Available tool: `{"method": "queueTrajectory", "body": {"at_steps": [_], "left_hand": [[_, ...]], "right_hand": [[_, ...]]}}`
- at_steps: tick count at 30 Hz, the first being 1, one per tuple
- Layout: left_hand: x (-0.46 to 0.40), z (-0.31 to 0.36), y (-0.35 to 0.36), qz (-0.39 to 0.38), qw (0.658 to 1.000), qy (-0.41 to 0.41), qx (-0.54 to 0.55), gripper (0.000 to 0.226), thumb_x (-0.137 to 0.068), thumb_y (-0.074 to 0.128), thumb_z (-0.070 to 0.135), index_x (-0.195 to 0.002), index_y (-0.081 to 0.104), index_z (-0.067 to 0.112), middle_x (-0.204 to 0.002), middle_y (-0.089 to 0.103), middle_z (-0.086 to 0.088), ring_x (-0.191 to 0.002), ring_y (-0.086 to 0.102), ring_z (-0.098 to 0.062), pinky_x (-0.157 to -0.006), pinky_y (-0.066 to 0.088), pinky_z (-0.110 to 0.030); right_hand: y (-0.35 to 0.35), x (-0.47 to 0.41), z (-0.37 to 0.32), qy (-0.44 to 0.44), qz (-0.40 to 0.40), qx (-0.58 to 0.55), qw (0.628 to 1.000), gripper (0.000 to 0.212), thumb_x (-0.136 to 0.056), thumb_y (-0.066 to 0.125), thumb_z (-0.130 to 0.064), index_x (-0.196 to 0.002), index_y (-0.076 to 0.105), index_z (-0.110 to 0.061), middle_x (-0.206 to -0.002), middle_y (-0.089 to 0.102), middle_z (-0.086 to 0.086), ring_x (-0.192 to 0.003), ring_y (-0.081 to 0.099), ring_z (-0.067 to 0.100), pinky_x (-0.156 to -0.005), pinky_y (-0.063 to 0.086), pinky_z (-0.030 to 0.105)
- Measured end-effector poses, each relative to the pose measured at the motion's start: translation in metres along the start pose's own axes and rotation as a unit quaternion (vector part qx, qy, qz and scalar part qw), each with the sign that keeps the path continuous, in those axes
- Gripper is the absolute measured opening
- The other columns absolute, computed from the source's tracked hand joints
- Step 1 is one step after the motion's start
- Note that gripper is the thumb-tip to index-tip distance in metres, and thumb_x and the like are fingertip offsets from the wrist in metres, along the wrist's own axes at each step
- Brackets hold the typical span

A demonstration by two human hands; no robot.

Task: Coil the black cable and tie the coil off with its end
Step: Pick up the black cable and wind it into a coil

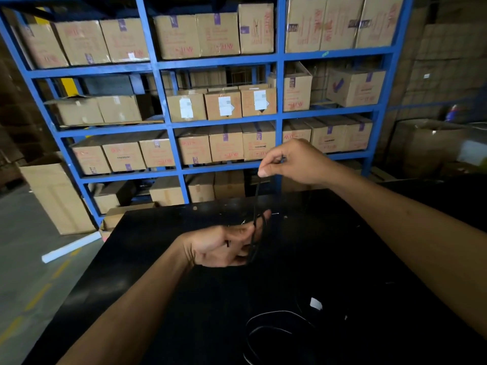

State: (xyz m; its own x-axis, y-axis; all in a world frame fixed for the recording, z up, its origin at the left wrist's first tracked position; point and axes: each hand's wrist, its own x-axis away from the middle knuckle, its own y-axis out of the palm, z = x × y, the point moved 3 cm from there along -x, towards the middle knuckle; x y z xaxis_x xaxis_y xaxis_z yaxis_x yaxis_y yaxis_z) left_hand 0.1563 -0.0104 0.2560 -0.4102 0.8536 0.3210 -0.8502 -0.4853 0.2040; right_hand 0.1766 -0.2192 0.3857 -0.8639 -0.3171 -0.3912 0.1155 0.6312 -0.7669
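A thin black cable (pixel 257 198) runs taut between my two hands above the black table (pixel 342 259). My left hand (pixel 221 246) is palm up low over the table, with loops of the cable lying across its fingers and the thumb pressing them. My right hand (pixel 290 162) is raised higher and farther away, pinching the cable between thumb and fingers. More slack cable (pixel 274 326) lies in loose curves on the table near me, hard to see against the dark top.
A small white tag (pixel 315 303) lies on the table near the slack. Blue shelving (pixel 279 119) full of cardboard boxes stands behind the table. A tall carton (pixel 58 198) and a white tube (pixel 71 246) sit on the floor at left.
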Motion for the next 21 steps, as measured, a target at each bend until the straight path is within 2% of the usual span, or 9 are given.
{"method": "queueTrajectory", "body": {"at_steps": [3,5,7,11,13,15,17,19,21], "left_hand": [[0.005,0.012,0.014,-0.046,0.998,0.044,0.014,0.048,-0.105,0.034,0.035,-0.148,0.026,0.054,-0.146,0.045,0.021,-0.131,0.05,-0.009,-0.105,0.034,-0.038],[0.009,0.02,0.016,-0.063,0.996,0.06,0.024,0.048,-0.105,0.033,0.035,-0.148,0.025,0.055,-0.146,0.048,0.02,-0.131,0.051,-0.01,-0.107,0.033,-0.041],[0.011,0.021,0.015,-0.077,0.995,0.057,0.024,0.047,-0.105,0.035,0.036,-0.147,0.028,0.055,-0.146,0.05,0.018,-0.133,0.05,-0.015,-0.106,0.036,-0.04],[0.011,0.01,0.009,-0.048,0.998,0.025,0.033,0.04,-0.104,0.039,0.036,-0.14,0.044,0.052,-0.142,0.056,0.011,-0.128,0.055,-0.018,-0.096,0.05,-0.033],[0.011,0.007,0.002,-0.025,0.998,0.024,0.046,0.038,-0.103,0.04,0.037,-0.138,0.048,0.051,-0.143,0.055,0.008,-0.127,0.057,-0.02,-0.098,0.048,-0.036],[0.012,0.007,-0.002,-0.015,0.998,0.039,0.051,0.041,-0.104,0.038,0.038,-0.142,0.042,0.052,-0.147,0.052,0.006,-0.129,0.055,-0.021,-0.101,0.043,-0.04],[0.012,0.008,-0.005,-0.017,0.998,0.043,0.045,0.043,-0.103,0.04,0.038,-0.144,0.039,0.052,-0.15,0.049,0.006,-0.132,0.051,-0.024,-0.105,0.04,-0.043],[0.01,0.006,-0.004,-0.028,0.999,0.03,0.033,0.042,-0.102,0.042,0.036,-0.141,0.044,0.053,-0.148,0.051,0.007,-0.132,0.051,-0.023,-0.109,0.038,-0.044],[0.008,0.004,0.001,-0.055,0.998,0.025,0.024,0.045,-0.103,0.035,0.034,-0.144,0.038,0.054,-0.15,0.046,0.008,-0.135,0.046,-0.024,-0.108,0.038,-0.043]], "right_hand": [[0.015,0.0,0.023,0.016,0.03,0.018,0.999,0.006,-0.085,0.076,-0.035,-0.09,0.075,-0.038,-0.085,0.07,-0.027,-0.087,0.062,-0.012,-0.077,0.047,0.022],[0.032,0.004,0.033,0.022,0.045,0.022,0.999,0.005,-0.089,0.071,-0.033,-0.094,0.073,-0.035,-0.089,0.07,-0.022,-0.089,0.062,-0.009,-0.081,0.052,0.026],[0.046,0.009,0.038,0.02,0.091,0.003,0.996,0.006,-0.093,0.067,-0.03,-0.097,0.072,-0.03,-0.091,0.07,-0.017,-0.09,0.062,-0.006,-0.084,0.053,0.026],[0.037,0.013,0.026,-0.032,0.232,-0.033,0.972,0.012,-0.096,0.063,-0.025,-0.101,0.07,-0.017,-0.098,0.067,-0.006,-0.094,0.06,-0.002,-0.078,0.046,0.011],[0.028,0.012,0.014,-0.085,0.264,-0.018,0.961,0.011,-0.096,0.064,-0.017,-0.1,0.07,-0.009,-0.098,0.066,0.0,-0.094,0.061,0.007,-0.08,0.048,0.014],[0.02,0.013,0.008,-0.11,0.296,-0.016,0.949,0.009,-0.096,0.065,-0.01,-0.098,0.07,-0.003,-0.095,0.063,0.001,-0.092,0.061,0.012,-0.08,0.049,0.017],[0.018,0.013,0.007,-0.113,0.302,-0.011,0.947,0.008,-0.095,0.066,-0.008,-0.098,0.07,-0.002,-0.094,0.062,0.0,-0.091,0.061,0.013,-0.08,0.049,0.018],[0.02,0.011,0.012,-0.109,0.283,0.0,0.953,0.009,-0.094,0.068,-0.009,-0.098,0.072,-0.002,-0.094,0.064,0.002,-0.091,0.06,0.011,-0.079,0.048,0.016],[0.023,0.01,0.018,-0.096,0.264,0.001,0.96,0.009,-0.094,0.069,-0.012,-0.099,0.073,-0.006,-0.095,0.066,0.003,-0.092,0.06,0.01,-0.079,0.048,0.017]]}}
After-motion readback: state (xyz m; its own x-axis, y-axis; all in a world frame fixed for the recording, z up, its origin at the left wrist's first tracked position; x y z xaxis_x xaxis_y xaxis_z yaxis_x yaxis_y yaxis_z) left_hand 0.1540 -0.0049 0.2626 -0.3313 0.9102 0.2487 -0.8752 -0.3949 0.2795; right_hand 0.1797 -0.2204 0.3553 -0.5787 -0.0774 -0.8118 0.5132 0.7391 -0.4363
